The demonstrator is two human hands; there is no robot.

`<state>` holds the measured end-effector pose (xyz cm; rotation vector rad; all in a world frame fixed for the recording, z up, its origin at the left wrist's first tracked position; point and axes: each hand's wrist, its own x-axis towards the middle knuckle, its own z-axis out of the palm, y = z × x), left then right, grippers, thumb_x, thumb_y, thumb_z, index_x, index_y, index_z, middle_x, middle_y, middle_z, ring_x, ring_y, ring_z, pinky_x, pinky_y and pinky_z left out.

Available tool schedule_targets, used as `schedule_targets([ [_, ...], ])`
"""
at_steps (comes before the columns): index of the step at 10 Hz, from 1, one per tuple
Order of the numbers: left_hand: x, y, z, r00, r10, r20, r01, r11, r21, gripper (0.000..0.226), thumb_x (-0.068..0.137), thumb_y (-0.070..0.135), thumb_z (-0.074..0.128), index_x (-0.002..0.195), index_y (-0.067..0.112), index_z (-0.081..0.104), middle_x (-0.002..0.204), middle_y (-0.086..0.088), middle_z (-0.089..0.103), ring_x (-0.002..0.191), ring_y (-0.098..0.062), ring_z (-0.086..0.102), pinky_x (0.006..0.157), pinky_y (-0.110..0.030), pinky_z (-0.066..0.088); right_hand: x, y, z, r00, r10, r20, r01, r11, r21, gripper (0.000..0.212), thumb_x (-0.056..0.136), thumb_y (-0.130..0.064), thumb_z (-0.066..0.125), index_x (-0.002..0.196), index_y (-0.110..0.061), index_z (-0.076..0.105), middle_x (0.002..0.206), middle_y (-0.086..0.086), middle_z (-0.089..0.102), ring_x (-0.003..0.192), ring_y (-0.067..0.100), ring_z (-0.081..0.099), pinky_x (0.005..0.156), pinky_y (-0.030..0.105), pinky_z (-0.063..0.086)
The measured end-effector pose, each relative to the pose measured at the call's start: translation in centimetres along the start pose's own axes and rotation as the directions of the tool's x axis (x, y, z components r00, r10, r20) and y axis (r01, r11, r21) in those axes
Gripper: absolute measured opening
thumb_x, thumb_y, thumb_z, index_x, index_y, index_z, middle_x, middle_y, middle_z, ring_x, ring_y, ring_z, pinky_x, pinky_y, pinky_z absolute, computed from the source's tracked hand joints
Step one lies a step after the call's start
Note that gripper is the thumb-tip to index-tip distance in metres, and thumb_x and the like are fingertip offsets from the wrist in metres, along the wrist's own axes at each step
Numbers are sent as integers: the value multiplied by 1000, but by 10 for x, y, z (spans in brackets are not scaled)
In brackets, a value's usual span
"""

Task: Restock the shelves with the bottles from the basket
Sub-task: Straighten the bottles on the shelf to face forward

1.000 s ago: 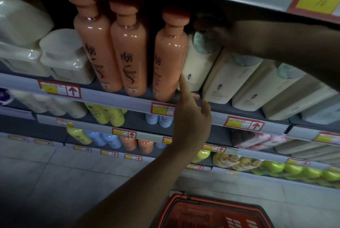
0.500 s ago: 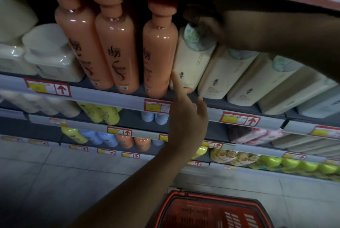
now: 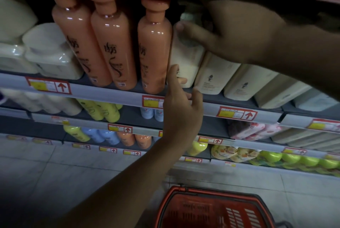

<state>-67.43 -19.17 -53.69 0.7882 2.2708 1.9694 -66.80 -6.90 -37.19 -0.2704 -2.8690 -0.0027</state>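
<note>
A cream bottle (image 3: pixel 184 58) stands on the upper shelf (image 3: pixel 110 95), right of three tall orange bottles (image 3: pixel 152 51). My right hand (image 3: pixel 237 32) reaches in from the right and grips the cream bottle's top, hiding its cap. My left hand (image 3: pixel 181 102) comes up from below, fingers apart, with thumb and fingertips touching the base of that bottle at the shelf edge. The red basket (image 3: pixel 185 192) sits on the floor below; what it holds I cannot make out.
More cream bottles (image 3: pixel 215 73) lean in a row to the right. White tubs (image 3: pixel 49 51) stand at the left. Lower shelves hold yellow, blue, orange and green bottles (image 3: pixel 103 110). Price tags (image 3: pixel 48 86) line the shelf edges. Grey tile floor (image 3: pixel 55 172) lies below.
My right hand has slid lower over the cream bottle's top, thumb now on its front. My left hand has risen slightly to touch the bottle's base. The view has shifted a little.
</note>
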Motion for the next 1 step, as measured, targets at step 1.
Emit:
schedule_targets([
  [1,4,2,-5,995,72,-74,-72,997,5,52,97,15,63,146,6,47,116,-6,64,79,-17,67,74,-39,60,-25,-3,7,961,-128,-246,110,990,-85,51,109,-49,45,135,-7,59,105,19,68,93,40,63,68,37,36],
])
